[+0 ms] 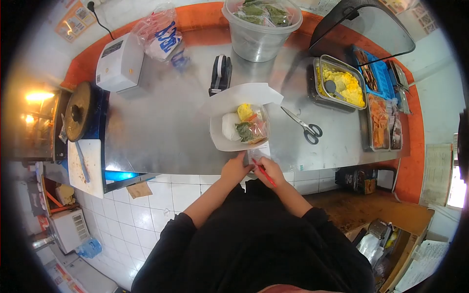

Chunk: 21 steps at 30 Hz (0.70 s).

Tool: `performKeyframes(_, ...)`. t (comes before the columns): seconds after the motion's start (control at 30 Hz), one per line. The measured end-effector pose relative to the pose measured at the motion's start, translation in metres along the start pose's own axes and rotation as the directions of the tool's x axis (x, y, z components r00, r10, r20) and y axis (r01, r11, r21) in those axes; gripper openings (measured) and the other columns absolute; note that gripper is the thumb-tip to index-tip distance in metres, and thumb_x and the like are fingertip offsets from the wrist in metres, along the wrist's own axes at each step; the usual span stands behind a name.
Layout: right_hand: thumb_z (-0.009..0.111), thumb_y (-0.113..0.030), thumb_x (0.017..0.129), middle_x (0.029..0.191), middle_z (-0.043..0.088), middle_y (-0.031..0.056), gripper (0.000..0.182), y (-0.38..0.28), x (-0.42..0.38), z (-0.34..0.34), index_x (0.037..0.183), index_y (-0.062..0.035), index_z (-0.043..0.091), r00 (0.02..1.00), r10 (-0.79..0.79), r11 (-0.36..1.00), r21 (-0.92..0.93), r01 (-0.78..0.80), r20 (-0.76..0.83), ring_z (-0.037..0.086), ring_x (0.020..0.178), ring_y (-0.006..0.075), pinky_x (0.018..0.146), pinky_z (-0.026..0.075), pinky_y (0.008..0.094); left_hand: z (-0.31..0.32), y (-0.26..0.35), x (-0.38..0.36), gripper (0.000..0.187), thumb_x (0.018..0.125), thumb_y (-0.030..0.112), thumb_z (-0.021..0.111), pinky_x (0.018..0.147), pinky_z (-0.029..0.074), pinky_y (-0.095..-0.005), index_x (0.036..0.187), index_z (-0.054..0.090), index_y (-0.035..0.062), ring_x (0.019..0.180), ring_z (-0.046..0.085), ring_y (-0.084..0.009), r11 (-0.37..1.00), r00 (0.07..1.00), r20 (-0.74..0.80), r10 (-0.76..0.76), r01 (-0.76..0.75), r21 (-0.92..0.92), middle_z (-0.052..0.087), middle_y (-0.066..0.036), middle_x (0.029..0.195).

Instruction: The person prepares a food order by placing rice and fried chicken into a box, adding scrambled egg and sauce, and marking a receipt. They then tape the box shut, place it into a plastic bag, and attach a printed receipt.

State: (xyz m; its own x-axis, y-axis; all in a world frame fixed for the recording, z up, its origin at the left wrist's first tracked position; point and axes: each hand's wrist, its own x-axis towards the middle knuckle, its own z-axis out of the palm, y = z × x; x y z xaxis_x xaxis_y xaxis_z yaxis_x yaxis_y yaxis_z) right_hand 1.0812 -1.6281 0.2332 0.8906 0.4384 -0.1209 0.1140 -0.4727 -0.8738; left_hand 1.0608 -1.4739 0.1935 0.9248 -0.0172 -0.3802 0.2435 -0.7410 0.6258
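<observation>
An open white paper food box (pixel 220 134) sits on the steel counter (pixel 166 117), holding white rice, yellow egg and a clear bag of greens. At the counter's near edge lies a small slip of paper (pixel 257 155), just below the box. My left hand (pixel 236 168) presses its fingertips on the slip's left side. My right hand (pixel 270 169) grips a red pen (pixel 265 173), its tip on the slip.
Scissors (pixel 303 126) lie right of the box. A black tape dispenser (pixel 221 73) stands behind it. Farther back are a clear tub of bagged greens (pixel 261 29), a white device (pixel 119 63) and a plastic bag. Trays of yellow egg (pixel 342 84) and other food fill the right.
</observation>
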Motion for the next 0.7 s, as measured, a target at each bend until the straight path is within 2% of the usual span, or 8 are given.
performKeyframes(0.1, 0.058, -0.012, 0.072, 0.068, 0.052, 0.0159, 0.016, 0.012, -0.002, 0.005, 0.078, -0.0027, 0.046, 0.981, 0.065, 0.993, -0.084, -0.081, -0.182, 0.053, 0.06, 0.0304, 0.056, 0.043, 0.0346, 0.005, -0.006, 0.002, 0.068, 0.069, 0.034, 0.065, 0.072, 0.046, -0.0436, 0.125, 0.035, 0.0087, 0.082, 0.057, -0.0374, 0.997, 0.999, -0.014, 0.036, -0.037, -0.061, 0.059, -0.022, 0.088)
performKeyframes(0.17, 0.058, -0.012, 0.072, 0.068, 0.053, 0.016, 0.015, 0.012, -0.003, 0.005, 0.078, -0.0034, 0.047, 0.976, -0.208, 0.975, -0.097, 0.201, -0.068, 0.054, 0.061, 0.0306, 0.056, 0.043, 0.0346, 0.005, -0.007, 0.002, 0.069, 0.069, 0.034, 0.065, 0.072, 0.046, -0.0437, 0.126, 0.035, 0.0089, 0.083, 0.057, -0.0378, 0.996, 0.997, -0.027, 0.076, -0.077, -0.037, 0.059, -0.023, 0.09)
performKeyframes(0.27, 0.058, -0.011, 0.072, 0.068, 0.053, 0.0158, 0.014, -0.012, -0.005, -0.003, 0.076, -0.004, 0.047, 0.976, -0.016, 0.988, 0.145, 0.048, -0.217, 0.054, 0.062, 0.0304, 0.056, 0.043, 0.0345, -0.002, -0.002, 0.003, 0.071, 0.068, 0.034, 0.066, 0.073, 0.046, -0.0435, 0.126, 0.034, 0.009, 0.083, 0.057, -0.0373, 0.999, 0.999, 0.045, -0.005, 0.007, -0.036, 0.059, -0.022, 0.09)
performKeyframes(0.4, 0.058, -0.01, 0.072, 0.068, 0.052, 0.0156, 0.012, 0.029, -0.01, 0.007, 0.076, -0.0045, 0.048, 0.989, -0.058, 0.968, 0.233, 0.089, -0.135, 0.054, 0.062, 0.03, 0.056, 0.043, 0.0344, -0.016, 0.011, -0.003, 0.072, 0.067, 0.033, 0.066, 0.073, 0.046, -0.043, 0.127, 0.033, 0.0093, 0.084, 0.058, -0.0366, 0.998, 0.995, 0.092, -0.039, 0.043, -0.042, 0.059, -0.022, 0.091)
performKeyframes(0.47, 0.058, -0.009, 0.073, 0.068, 0.052, 0.015, 0.01, 0.07, -0.008, 0.008, 0.076, -0.0046, 0.049, 0.918, -0.211, 0.877, -0.48, 0.026, -0.335, 0.054, 0.062, 0.0297, 0.055, 0.042, 0.0344, -0.006, 0.001, 0.0, 0.072, 0.067, 0.033, 0.066, 0.071, 0.046, -0.0425, 0.127, 0.034, 0.0097, 0.08, 0.059, -0.0352, 1.0, 0.999, 0.053, -0.001, 0.001, -0.017, 0.06, -0.02, 0.085)
performKeyframes(0.53, 0.057, -0.007, 0.073, 0.071, 0.053, 0.0152, 0.01, 0.089, 0.005, -0.008, 0.081, -0.0053, 0.05, 0.848, -0.075, 0.935, -0.332, -0.123, -0.525, 0.053, 0.062, 0.0308, 0.056, 0.042, 0.0351, -0.008, 0.002, 0.001, 0.072, 0.067, 0.033, 0.066, 0.069, 0.046, -0.042, 0.128, 0.034, 0.0102, 0.077, 0.059, -0.0343, 1.0, 0.997, 0.073, -0.015, 0.016, -0.018, 0.061, -0.018, 0.081)
performKeyframes(0.63, 0.056, -0.006, 0.074, 0.074, 0.054, 0.0145, 0.017, 0.06, 0.003, -0.048, 0.091, -0.0067, 0.052, 0.748, -0.103, 0.867, -0.428, -0.255, -0.655, 0.054, 0.072, 0.0309, 0.063, 0.044, 0.0368, 0.001, -0.006, -0.002, 0.072, 0.067, 0.034, 0.065, 0.066, 0.047, -0.0412, 0.128, 0.034, 0.011, 0.072, 0.06, -0.0327, 0.999, 0.998, 0.066, 0.015, -0.013, -0.033, 0.061, -0.015, 0.073)
performKeyframes(0.7, 0.054, -0.005, 0.075, 0.077, 0.055, 0.0134, 0.026, 0.042, -0.006, -0.066, 0.1, -0.0083, 0.051, 0.785, -0.064, 0.798, -0.504, -0.33, -0.616, 0.054, 0.083, 0.0306, 0.071, 0.044, 0.0384, 0.0, -0.008, -0.003, 0.073, 0.068, 0.034, 0.065, 0.063, 0.047, -0.0398, 0.13, 0.032, 0.0117, 0.068, 0.06, -0.0307, 0.996, 0.998, 0.026, 0.052, -0.05, -0.072, 0.061, -0.014, 0.071)
